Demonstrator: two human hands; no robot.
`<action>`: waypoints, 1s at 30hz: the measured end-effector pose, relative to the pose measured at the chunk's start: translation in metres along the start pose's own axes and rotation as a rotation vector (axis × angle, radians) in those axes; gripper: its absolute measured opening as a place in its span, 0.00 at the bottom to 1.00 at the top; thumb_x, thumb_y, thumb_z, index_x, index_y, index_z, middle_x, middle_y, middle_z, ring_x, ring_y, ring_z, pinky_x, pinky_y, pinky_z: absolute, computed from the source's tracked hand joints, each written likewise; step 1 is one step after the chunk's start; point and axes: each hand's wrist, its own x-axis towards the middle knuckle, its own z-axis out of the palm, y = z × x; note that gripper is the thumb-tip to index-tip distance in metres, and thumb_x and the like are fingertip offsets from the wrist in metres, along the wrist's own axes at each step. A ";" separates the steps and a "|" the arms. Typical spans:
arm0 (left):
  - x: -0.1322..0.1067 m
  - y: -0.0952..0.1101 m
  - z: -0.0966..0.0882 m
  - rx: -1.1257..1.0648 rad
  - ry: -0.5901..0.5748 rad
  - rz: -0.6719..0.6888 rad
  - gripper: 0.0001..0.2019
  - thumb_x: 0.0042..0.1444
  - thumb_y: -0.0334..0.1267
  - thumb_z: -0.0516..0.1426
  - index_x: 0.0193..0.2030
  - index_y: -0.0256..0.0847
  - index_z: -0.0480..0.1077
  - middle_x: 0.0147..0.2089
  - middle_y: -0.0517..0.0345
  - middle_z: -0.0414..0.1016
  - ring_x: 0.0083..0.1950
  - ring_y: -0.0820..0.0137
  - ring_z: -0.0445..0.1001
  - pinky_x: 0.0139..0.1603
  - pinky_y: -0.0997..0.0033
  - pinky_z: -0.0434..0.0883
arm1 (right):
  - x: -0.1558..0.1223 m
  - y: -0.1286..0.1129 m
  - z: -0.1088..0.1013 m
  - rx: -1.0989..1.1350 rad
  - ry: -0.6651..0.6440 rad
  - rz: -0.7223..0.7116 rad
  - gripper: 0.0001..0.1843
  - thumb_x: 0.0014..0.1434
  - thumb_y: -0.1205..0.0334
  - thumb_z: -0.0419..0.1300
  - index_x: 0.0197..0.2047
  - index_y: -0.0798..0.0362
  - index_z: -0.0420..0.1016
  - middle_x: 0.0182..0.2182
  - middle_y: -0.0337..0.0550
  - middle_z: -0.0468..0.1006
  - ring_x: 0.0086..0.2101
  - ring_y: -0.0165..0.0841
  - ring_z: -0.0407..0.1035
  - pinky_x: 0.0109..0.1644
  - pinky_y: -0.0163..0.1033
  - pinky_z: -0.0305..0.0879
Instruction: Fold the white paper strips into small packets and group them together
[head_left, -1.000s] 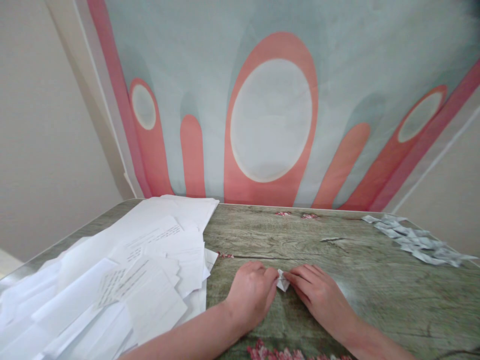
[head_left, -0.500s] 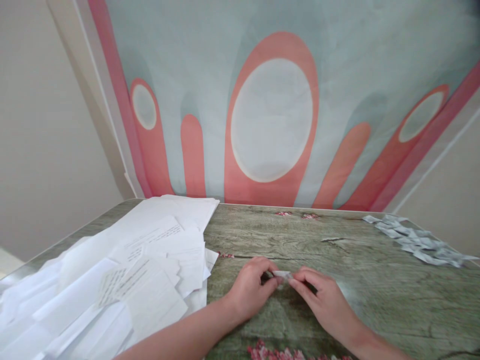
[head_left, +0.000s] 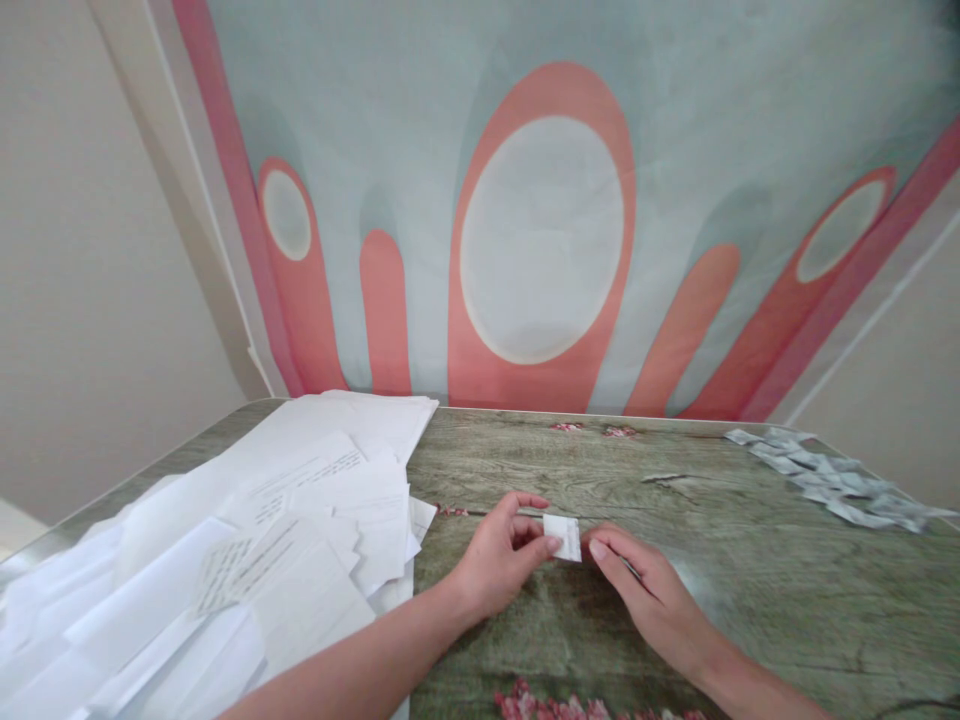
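Observation:
Between the thumb and fingers of my left hand (head_left: 499, 560) is a small white folded piece of paper (head_left: 562, 538), its flat face turned toward me, with faint marks along its right side. The other left fingers are curled loosely behind. Just right of the paper is my right hand (head_left: 649, 590), its thumb and forefinger pressed together and a narrow gap from the paper's edge. Nothing shows in the right fingers. Both hands are above the wood-patterned tabletop (head_left: 600, 470).
A spread heap of white papers (head_left: 315, 500), some printed and some torn, covers the left side of the table. At the far right edge lies a pile of folded paper pieces (head_left: 840, 480). A wall panel (head_left: 420, 150) with red shapes rises behind the table.
The folded paper has turned from edge-on to flat-face view. My right fingers have come off it and moved slightly right, while my left hand keeps hold.

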 end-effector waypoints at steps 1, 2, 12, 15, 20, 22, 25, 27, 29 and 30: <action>0.000 0.000 -0.001 -0.011 -0.039 -0.001 0.19 0.52 0.35 0.57 0.48 0.37 0.56 0.25 0.67 0.65 0.26 0.77 0.62 0.28 0.78 0.57 | 0.000 0.002 -0.001 0.002 0.028 -0.031 0.10 0.63 0.62 0.47 0.37 0.51 0.68 0.33 0.41 0.71 0.34 0.32 0.67 0.38 0.36 0.65; -0.001 0.000 -0.001 -0.010 -0.086 0.002 0.20 0.52 0.34 0.57 0.50 0.36 0.55 0.25 0.67 0.64 0.26 0.78 0.62 0.28 0.78 0.57 | 0.000 0.004 -0.001 -0.007 0.057 -0.068 0.10 0.62 0.64 0.47 0.42 0.51 0.68 0.37 0.43 0.71 0.37 0.33 0.68 0.41 0.37 0.66; -0.008 0.007 -0.004 0.254 -0.323 0.036 0.21 0.57 0.30 0.52 0.57 0.37 0.51 0.27 0.67 0.60 0.28 0.78 0.60 0.29 0.79 0.58 | -0.002 0.008 0.000 -0.290 0.032 -0.451 0.15 0.56 0.75 0.50 0.39 0.48 0.72 0.41 0.45 0.73 0.43 0.35 0.68 0.44 0.41 0.68; -0.009 0.010 -0.002 0.317 -0.257 0.078 0.16 0.60 0.34 0.50 0.54 0.37 0.55 0.33 0.62 0.65 0.33 0.75 0.65 0.34 0.76 0.63 | -0.001 0.010 0.000 -0.333 0.058 -0.502 0.13 0.57 0.74 0.51 0.40 0.49 0.71 0.39 0.45 0.74 0.41 0.35 0.69 0.43 0.41 0.68; -0.017 0.020 0.004 0.629 -0.065 0.242 0.16 0.52 0.42 0.59 0.45 0.38 0.64 0.43 0.53 0.68 0.45 0.66 0.66 0.44 0.68 0.65 | 0.000 0.013 -0.001 -0.450 0.053 -0.468 0.09 0.57 0.72 0.52 0.37 0.51 0.70 0.32 0.43 0.74 0.34 0.34 0.69 0.37 0.40 0.66; -0.020 0.021 0.007 0.772 -0.046 0.365 0.14 0.50 0.40 0.61 0.42 0.39 0.66 0.42 0.55 0.69 0.44 0.66 0.66 0.45 0.67 0.63 | -0.001 0.013 0.000 -0.500 0.042 -0.472 0.08 0.57 0.72 0.52 0.35 0.52 0.70 0.30 0.43 0.74 0.32 0.34 0.68 0.36 0.40 0.64; -0.022 0.018 0.008 0.915 -0.042 0.458 0.04 0.54 0.33 0.57 0.37 0.41 0.68 0.38 0.58 0.71 0.41 0.68 0.67 0.43 0.69 0.63 | -0.005 0.010 0.003 -0.541 0.025 -0.466 0.08 0.57 0.73 0.52 0.33 0.52 0.69 0.30 0.43 0.73 0.32 0.34 0.67 0.37 0.41 0.62; -0.022 0.017 0.008 0.973 -0.036 0.467 0.03 0.54 0.30 0.56 0.36 0.41 0.68 0.36 0.59 0.71 0.40 0.70 0.67 0.42 0.71 0.62 | -0.007 0.009 0.005 -0.539 0.024 -0.444 0.09 0.55 0.74 0.51 0.33 0.52 0.69 0.30 0.42 0.73 0.32 0.35 0.66 0.38 0.41 0.62; -0.021 0.017 0.007 1.008 -0.033 0.463 0.04 0.53 0.29 0.56 0.35 0.41 0.68 0.36 0.59 0.71 0.39 0.70 0.67 0.41 0.72 0.63 | -0.008 0.007 0.007 -0.523 0.030 -0.398 0.09 0.54 0.74 0.52 0.32 0.52 0.68 0.29 0.42 0.72 0.32 0.35 0.66 0.38 0.42 0.62; -0.021 0.017 0.006 1.021 -0.035 0.461 0.04 0.52 0.29 0.56 0.34 0.41 0.68 0.35 0.59 0.71 0.39 0.70 0.67 0.41 0.72 0.63 | -0.006 0.005 0.007 -0.514 0.032 -0.370 0.09 0.53 0.74 0.52 0.32 0.52 0.68 0.29 0.42 0.72 0.32 0.35 0.66 0.37 0.41 0.62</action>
